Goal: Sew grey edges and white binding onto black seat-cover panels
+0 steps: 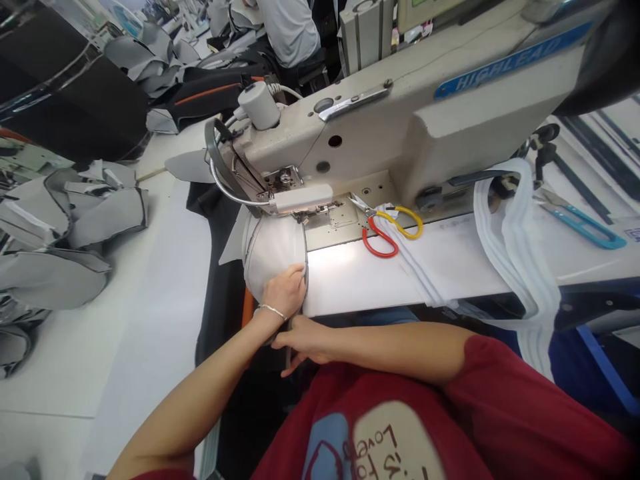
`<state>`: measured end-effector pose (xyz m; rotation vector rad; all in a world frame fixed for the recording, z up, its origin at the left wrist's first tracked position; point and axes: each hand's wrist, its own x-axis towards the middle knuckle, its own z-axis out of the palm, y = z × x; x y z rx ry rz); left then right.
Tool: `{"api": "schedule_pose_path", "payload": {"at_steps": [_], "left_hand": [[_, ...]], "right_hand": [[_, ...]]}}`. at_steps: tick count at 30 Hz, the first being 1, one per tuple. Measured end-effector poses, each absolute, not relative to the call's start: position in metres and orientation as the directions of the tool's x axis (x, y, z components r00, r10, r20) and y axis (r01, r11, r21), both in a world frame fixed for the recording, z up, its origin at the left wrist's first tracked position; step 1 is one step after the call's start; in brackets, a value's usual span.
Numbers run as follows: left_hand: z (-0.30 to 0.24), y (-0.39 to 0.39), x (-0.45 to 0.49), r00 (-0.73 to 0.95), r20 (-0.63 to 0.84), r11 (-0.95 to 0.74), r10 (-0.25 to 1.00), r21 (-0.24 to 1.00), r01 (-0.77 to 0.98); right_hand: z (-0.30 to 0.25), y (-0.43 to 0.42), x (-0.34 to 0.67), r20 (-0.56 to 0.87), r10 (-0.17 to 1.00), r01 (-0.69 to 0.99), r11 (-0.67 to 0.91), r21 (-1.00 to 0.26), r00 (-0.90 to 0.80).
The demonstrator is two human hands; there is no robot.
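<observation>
White counter (345, 287), smooth and glossy, runs right of the hands. Sewing machine (380, 133) on it: cream painted metal, boxy arm, just ahead of the hands and stretching right, blue "HIGHLEAD" plate. Second white counter (165, 267), left of the hands, flat surface. Heap of cut grey pieces (75, 213) on it, matte, curved, dark-edged, well left of the hands. Far ahead of the hands, a person (290, 30) in a pale shirt.

White tape (535, 267), long and soft, faint lengthwise stripes, loops and drapes well right of the hands. Grey panel (273, 250), smooth sheet material, rounded outline, dark trim, lies under and ahead of the left hand, far end at the machine's foot; exact contact there unclear.

Left hand (285, 293) lies on the panel, fingers bent at its right-side trim; pinching or pressing, can't tell. Right hand (307, 339), just behind the left, grasps a narrow grey strip (289, 357) between thumb and fingers.

Scissors (373, 220), metal blades, one red loop, one yellow, ahead and right of the hands. Snips (573, 225), blue handle, far right of the hands. Thin pale bracelet (273, 311) on the left wrist.
</observation>
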<state>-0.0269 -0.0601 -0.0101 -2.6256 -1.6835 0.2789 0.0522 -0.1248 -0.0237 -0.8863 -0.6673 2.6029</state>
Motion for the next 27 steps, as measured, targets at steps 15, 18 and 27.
{"api": "schedule_pose_path", "payload": {"at_steps": [15,18,27], "left_hand": [[-0.009,-0.057,-0.022,0.364,-0.264,-0.394,0.893,-0.070,0.916],[-0.014,-0.061,-0.019,0.345,-0.259,-0.382,0.902,-0.106,0.918],[-0.016,-0.065,-0.007,0.274,-0.351,-0.361,0.895,-0.211,0.908]], "right_hand": [[-0.021,-0.090,0.125,0.141,0.458,0.397,0.859,-0.323,-0.877],[-0.032,-0.091,0.125,0.200,0.412,0.397,0.911,-0.110,-0.889],[-0.027,-0.079,0.118,0.120,0.230,0.233,0.972,0.012,-0.966]]}}
